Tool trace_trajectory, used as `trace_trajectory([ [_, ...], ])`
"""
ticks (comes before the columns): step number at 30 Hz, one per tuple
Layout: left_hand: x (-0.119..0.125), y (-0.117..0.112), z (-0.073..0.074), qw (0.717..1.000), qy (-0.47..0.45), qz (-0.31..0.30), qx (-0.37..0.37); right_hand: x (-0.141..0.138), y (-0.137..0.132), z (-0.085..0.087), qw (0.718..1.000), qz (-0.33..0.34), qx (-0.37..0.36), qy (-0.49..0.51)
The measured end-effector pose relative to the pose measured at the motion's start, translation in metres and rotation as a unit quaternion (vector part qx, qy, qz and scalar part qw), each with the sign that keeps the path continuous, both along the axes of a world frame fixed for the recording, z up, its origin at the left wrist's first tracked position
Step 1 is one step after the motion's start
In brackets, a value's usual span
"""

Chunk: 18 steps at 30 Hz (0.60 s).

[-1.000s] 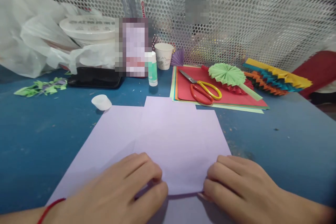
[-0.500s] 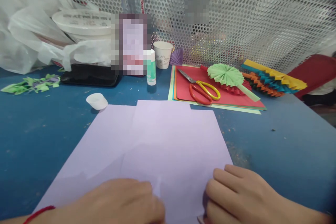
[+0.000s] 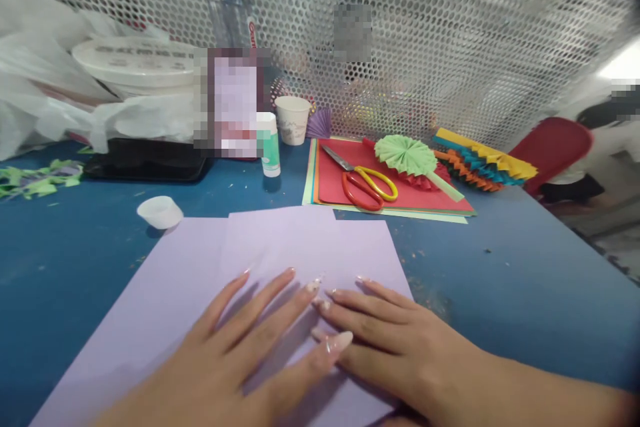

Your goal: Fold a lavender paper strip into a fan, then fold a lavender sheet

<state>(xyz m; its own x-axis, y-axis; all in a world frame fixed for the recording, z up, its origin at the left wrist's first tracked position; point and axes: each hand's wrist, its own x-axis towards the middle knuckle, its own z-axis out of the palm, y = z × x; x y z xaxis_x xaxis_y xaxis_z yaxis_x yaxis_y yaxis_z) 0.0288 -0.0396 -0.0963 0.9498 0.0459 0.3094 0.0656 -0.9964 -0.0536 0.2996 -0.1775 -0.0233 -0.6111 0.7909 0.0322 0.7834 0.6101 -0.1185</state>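
Sheets of light purple paper (image 3: pixel 195 247) lie in front of me, a narrower piece (image 3: pixel 285 233) on top of a wider one. My left hand (image 3: pixel 250 340) rests on the paper with its fingers spread and holds nothing. Beside it, my right hand (image 3: pixel 385 333) lies flat on the narrower piece and the right part of the sheet, fingers stretched out. The thumb of my left hand is close to the fingertips of my right hand. The near edge of the paper is hidden under my hands and beyond the picture.
Behind the paper stand a white cap (image 3: pixel 160 212), a glue stick (image 3: pixel 271 147), a paper cup (image 3: pixel 293 121) and a black phone (image 3: pixel 145 160). Scissors (image 3: pixel 363 180) and a green paper fan (image 3: pixel 405 155) lie on coloured sheets (image 3: pixel 330 197). Folded paper strips (image 3: pixel 490 160) sit at the right.
My hands were curled near the lower edge; they have moved forward over the paper and opened out flat, closer together. The camera view has shifted a little.
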Motion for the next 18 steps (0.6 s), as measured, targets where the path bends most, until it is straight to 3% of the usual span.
trace_trajectory([
  [3,0.009,0.000,-0.002,0.997,0.015,-0.041,0.060,-0.003,-0.006,-0.008,0.998,0.005,0.056,0.018],
  [7,0.006,-0.002,0.000,0.998,0.008,-0.039,0.051,-0.005,-0.011,-0.016,0.982,-0.029,0.147,0.118],
  [9,0.004,-0.001,0.002,0.998,-0.009,-0.041,0.038,-0.003,-0.010,-0.015,0.972,-0.035,0.157,0.172],
  [11,0.004,0.000,0.006,0.998,-0.003,-0.052,0.029,0.001,-0.006,-0.011,0.974,-0.014,0.134,0.182],
  [14,0.005,0.001,0.010,0.998,0.018,-0.034,0.042,0.004,0.000,-0.003,0.994,0.004,0.043,0.105],
  [18,0.006,0.002,0.008,0.999,0.006,0.021,0.046,0.001,0.000,0.000,0.998,-0.055,-0.007,0.030],
])
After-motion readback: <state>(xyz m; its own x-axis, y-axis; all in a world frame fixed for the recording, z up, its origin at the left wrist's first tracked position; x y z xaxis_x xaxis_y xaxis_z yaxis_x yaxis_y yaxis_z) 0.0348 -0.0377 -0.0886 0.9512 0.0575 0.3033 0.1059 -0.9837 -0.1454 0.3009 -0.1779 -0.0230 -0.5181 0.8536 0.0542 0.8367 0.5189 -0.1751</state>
